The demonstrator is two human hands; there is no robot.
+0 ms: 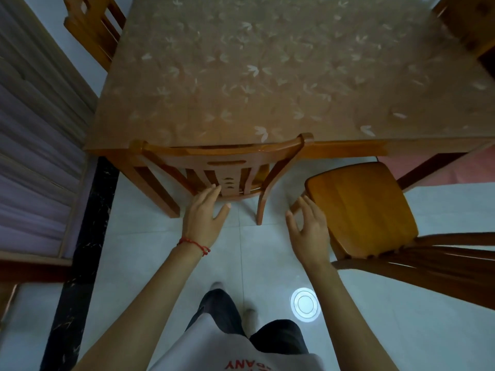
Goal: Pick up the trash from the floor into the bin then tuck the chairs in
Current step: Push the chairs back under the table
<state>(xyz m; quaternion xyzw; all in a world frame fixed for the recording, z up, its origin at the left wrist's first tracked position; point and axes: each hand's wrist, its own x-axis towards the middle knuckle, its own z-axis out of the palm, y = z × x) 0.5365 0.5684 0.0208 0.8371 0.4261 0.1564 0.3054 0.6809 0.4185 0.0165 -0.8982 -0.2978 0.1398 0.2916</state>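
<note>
A wooden chair stands pushed in at the near edge of the table, its backrest against the table edge. My left hand hovers just below that backrest with fingers spread, fingertips near the lower slats, holding nothing. A second wooden chair stands pulled out to the right, its seat turned at an angle to the table. My right hand is open beside the left edge of that seat, empty. No trash or bin is in view.
Two more chairs show at the table's far left and far right corners. A curtained window frame and a dark floor strip run along the left. A round light reflection lies on the tiled floor.
</note>
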